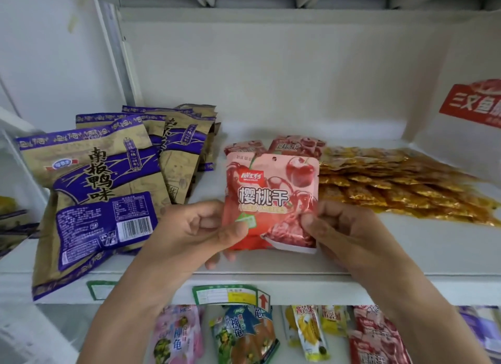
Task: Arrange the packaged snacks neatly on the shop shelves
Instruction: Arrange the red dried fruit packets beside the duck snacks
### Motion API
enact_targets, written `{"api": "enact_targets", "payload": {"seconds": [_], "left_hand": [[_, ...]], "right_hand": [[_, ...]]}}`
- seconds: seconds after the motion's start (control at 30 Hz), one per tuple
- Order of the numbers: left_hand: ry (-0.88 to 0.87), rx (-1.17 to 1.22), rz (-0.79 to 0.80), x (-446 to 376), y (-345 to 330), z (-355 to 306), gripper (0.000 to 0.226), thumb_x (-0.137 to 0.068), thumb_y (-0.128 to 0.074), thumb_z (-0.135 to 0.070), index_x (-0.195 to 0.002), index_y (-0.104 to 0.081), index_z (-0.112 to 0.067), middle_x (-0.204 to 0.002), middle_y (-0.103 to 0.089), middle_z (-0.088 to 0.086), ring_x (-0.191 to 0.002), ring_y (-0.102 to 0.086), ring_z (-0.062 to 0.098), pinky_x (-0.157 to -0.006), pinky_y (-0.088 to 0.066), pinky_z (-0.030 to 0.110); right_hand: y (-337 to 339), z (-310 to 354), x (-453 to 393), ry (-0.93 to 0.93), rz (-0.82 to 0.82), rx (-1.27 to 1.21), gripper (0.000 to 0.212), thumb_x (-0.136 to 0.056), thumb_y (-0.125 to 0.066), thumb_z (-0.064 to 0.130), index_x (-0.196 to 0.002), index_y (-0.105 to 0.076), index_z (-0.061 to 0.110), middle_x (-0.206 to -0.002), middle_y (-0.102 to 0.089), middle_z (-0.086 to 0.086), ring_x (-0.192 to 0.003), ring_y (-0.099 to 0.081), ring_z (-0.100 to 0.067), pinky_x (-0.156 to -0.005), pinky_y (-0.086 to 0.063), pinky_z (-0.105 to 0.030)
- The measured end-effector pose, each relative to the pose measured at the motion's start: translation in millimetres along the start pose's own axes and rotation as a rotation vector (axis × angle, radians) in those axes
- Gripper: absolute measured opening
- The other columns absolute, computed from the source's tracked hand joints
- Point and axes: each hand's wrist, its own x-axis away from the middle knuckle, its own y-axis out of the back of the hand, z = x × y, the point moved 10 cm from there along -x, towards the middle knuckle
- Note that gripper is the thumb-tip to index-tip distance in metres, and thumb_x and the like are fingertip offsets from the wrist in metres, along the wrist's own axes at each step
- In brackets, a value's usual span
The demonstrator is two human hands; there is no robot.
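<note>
On the left end of the white metal shelf [406, 258] we find a stack of tan-and-purple foil snack bags [103, 190]. The frontmost bags lean forward, and the lowest one overhangs the shelf's front edge; further bags of the same kind stand behind them toward the back wall.

Our left hand [200, 233] is closed on the lower left corner of a pink-and-red plastic pouch of dried cherries [271, 198], thumb on the printed face and the other fingers curled behind it. We hold the pouch upright, face toward us, over the front edge of the shelf near its middle. Our right hand [344, 230] pinches the pouch's lower right corner in the same manner, thumb in front, fingers behind.

Directly behind the held pouch, two more red cherry pouches [295, 146] lie on the shelf toward the back wall. To their right, a loose pile of gold-yellow foil sachets [401, 184] spreads across the shelf toward its right end. At the right end stands a white cardboard box with a red printed label [466, 103].

Green-bordered price tags [225, 296] sit on the shelf's front lip. Below it, on the lower shelf, we see pink, green, yellow and red snack packets [244, 334] in a row.
</note>
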Motion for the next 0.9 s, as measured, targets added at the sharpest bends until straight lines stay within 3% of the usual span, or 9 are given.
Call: {"api": "enact_targets", "payload": {"seconds": [0.1, 0.23, 0.37, 0.43, 0.5, 0.63, 0.7, 0.8, 0.9], "left_hand": [[0.016, -0.051, 0.02, -2, -2, 2, 0.014, -0.082, -0.078, -0.033, -0.087, -0.082, -0.02, -0.075, -0.076, 0.016, -0.059, -0.066, 0.015, -0.05, -0.046, 0.02], [0.02, -0.034, 0.014, -2, -2, 4, 0.012, -0.078, -0.076, -0.025, -0.085, -0.083, -0.017, -0.071, -0.075, 0.017, -0.056, -0.065, 0.016, -0.048, -0.045, 0.019], [-0.005, -0.043, -0.012, 0, 0, 3, 0.013, -0.077, -0.076, -0.025, -0.082, -0.082, -0.015, -0.07, -0.075, 0.018, -0.054, -0.063, 0.015, -0.047, -0.044, 0.017], [-0.023, -0.058, -0.007, 0, -1, 2, 0.011, -0.076, -0.076, -0.027, -0.078, -0.081, -0.018, -0.069, -0.075, 0.017, -0.055, -0.065, 0.016, -0.049, -0.046, 0.018], [-0.027, -0.07, 0.005, 0, -3, 1, 0.008, -0.076, -0.076, -0.028, -0.075, -0.082, -0.023, -0.068, -0.074, 0.016, -0.055, -0.066, 0.016, -0.05, -0.046, 0.017], [-0.041, -0.113, 0.026, -3, -5, 3, 0.01, -0.083, -0.084, -0.036, -0.08, -0.082, -0.027, -0.068, -0.074, 0.015, -0.057, -0.065, 0.015, -0.052, -0.046, 0.018], [-0.037, -0.114, 0.034, -3, -5, 5, 0.013, -0.081, -0.076, -0.04, -0.082, -0.081, -0.028, -0.07, -0.074, 0.014, -0.058, -0.065, 0.014, -0.052, -0.046, 0.019], [-0.045, -0.071, 0.032, -1, -7, 2, 0.01, -0.088, -0.079, -0.035, -0.091, -0.081, -0.025, -0.076, -0.076, 0.013, -0.06, -0.065, 0.013, -0.052, -0.046, 0.02], [-0.059, -0.02, -0.02, -2, -4, -1, 0.035, -0.085, -0.067, -0.034, -0.117, -0.071, -0.022, -0.092, -0.08, 0.009, -0.063, -0.066, 0.016, -0.051, -0.047, 0.023]], "right_hand": [[-5, 2, 2, 0.007, 0.053, 0.001, 0.016, -0.099, -0.06, 0.011, -0.099, -0.072, 0.001, -0.064, -0.07, 0.014, -0.055, -0.062, 0.006, -0.053, -0.043, -0.004], [-20, 1, 3, -0.054, 0.224, 0.105, 0.028, -0.093, -0.068, 0.023, -0.12, -0.076, 0.02, -0.112, -0.079, 0.009, -0.107, -0.074, -0.007, -0.09, -0.055, -0.016], [-23, -3, 4, -0.093, 0.238, 0.139, 0.021, -0.087, -0.074, 0.026, -0.107, -0.08, 0.025, -0.1, -0.081, 0.012, -0.09, -0.073, 0.002, -0.076, -0.051, -0.01], [-22, 2, 5, -0.073, 0.204, 0.124, 0.007, -0.088, -0.074, 0.023, -0.086, -0.08, 0.024, -0.073, -0.076, 0.011, -0.061, -0.064, 0.005, -0.059, -0.044, -0.006], [-17, 1, 4, -0.061, 0.16, 0.112, 0.026, -0.092, -0.073, 0.017, -0.067, -0.074, 0.024, -0.052, -0.062, 0.012, -0.042, -0.049, 0.003, -0.046, -0.032, -0.005], [-12, 3, 4, -0.053, 0.104, 0.102, 0.032, -0.089, -0.075, 0.027, -0.058, -0.072, 0.019, -0.056, -0.06, 0.0, -0.042, -0.036, -0.002, -0.044, -0.025, -0.011], [-11, 4, 4, -0.04, 0.08, 0.111, 0.031, -0.089, -0.073, 0.032, -0.059, -0.073, 0.022, -0.059, -0.06, -0.009, -0.045, -0.032, -0.008, -0.044, -0.023, -0.015], [-10, 7, 6, -0.017, 0.067, 0.081, 0.033, -0.093, -0.07, 0.026, -0.06, -0.075, 0.03, -0.052, -0.059, 0.007, -0.042, -0.027, -0.006, -0.042, -0.023, -0.014], [-11, 8, 4, -0.004, 0.081, 0.09, 0.025, -0.095, -0.069, 0.02, -0.07, -0.075, 0.019, -0.057, -0.066, 0.004, -0.04, -0.032, -0.001, -0.041, -0.026, -0.01]]}}
